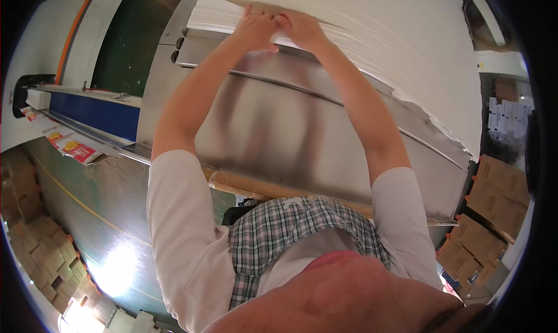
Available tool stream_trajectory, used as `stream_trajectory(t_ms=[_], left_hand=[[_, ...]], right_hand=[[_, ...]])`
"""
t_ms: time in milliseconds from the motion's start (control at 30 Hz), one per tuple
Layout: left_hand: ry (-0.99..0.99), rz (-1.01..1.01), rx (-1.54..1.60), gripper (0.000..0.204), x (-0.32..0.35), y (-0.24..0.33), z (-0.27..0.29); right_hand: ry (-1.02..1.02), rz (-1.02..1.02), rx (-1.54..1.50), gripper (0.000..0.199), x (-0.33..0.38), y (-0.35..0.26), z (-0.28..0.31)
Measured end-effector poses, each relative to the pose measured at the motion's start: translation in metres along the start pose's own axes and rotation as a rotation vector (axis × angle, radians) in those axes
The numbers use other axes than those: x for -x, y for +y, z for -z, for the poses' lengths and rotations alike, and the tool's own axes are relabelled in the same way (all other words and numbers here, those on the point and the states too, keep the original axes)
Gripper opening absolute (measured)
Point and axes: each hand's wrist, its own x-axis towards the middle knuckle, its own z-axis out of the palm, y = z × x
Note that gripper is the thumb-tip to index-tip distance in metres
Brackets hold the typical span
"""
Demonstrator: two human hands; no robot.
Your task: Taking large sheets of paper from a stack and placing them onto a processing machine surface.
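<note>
Thin white sheets (401,48), layered in a wide stack, cover the far part of a shiny metal table (261,129). Both arms stretch forward to the near edge of this stack. My left hand (256,30) is closed at the edge, fingers over the layers and thumb lower, by the metal ledge. Right beside it, my right hand (303,31) curls its fingers around the same layers. A dark gap shows among the sheets just beyond the fingers. Some fingertips are hidden, and how many layers the hands grip cannot be seen.
A metal ledge (203,47) runs along the stack's near side. To the left lies a machine with a blue belt (96,115) and red-and-yellow printed packaging (75,148). Cardboard boxes (499,187) stand at the right, more boxes (43,243) at the lower left.
</note>
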Motion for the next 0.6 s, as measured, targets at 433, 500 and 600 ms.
stream_trajectory(t_ms=[433, 500, 600], left_hand=[[-0.197, 0.199, -0.176, 0.098, -0.049, -0.02, 0.012], [-0.371, 0.424, -0.195, 0.099, -0.071, 0.018, 0.024], [-0.422, 0.506, -0.206, 0.098, -0.066, 0.02, 0.013]], right_hand=[[-0.107, -0.521, 0.393, 0.04, 0.187, 0.216, 0.162], [-0.142, -0.577, 0.407, 0.046, 0.224, 0.254, 0.195], [-0.255, -0.616, 0.424, 0.058, 0.262, 0.285, 0.233]])
